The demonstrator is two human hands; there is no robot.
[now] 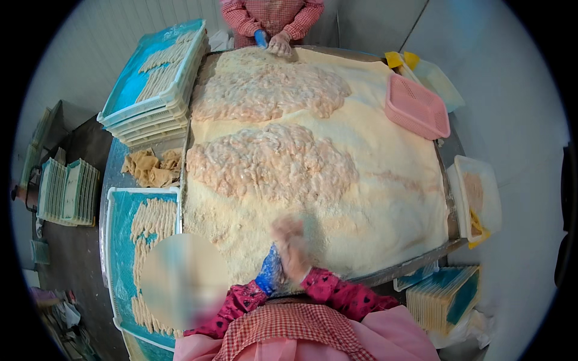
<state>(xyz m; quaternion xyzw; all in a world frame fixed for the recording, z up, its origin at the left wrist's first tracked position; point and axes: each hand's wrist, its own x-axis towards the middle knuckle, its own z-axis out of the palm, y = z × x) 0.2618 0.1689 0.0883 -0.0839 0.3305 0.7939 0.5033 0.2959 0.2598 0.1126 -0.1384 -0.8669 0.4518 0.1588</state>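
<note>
A worker's blue-covered left hand (271,271) and right hand (294,259) meet, one against the other, over the near edge of a tabletop (415,260) spread with pale powder (223,222). The hands look closed together, but blur hides the fingers, and whether a piece lies between them cannot be told. Just ahead of them sits the near pile (271,162), a wet, pinkish heap resting in the powder; the far pile (271,93) lies beyond it, closer to a co-worker (274,15) at the opposite side. At the worker's left, pale strips (153,219) lie in close rows on the blue lining of a tray (112,240).

The step appears to be pressing coating onto pieces by hand. Done well, it would call for firm, even pressure between flat palms, enough to make the powder cling without squashing or tearing the soft meat. Working low over the dry powder near the worker should let loose crumbs fall back where they can be used, and would keep coated pieces off the wet pile. Palms that grow sticky would likely pull the coating away, so a dusting of powder helps. Finished strips should go down straight, side by side, none overlapping, as the neater rows show.
</note>
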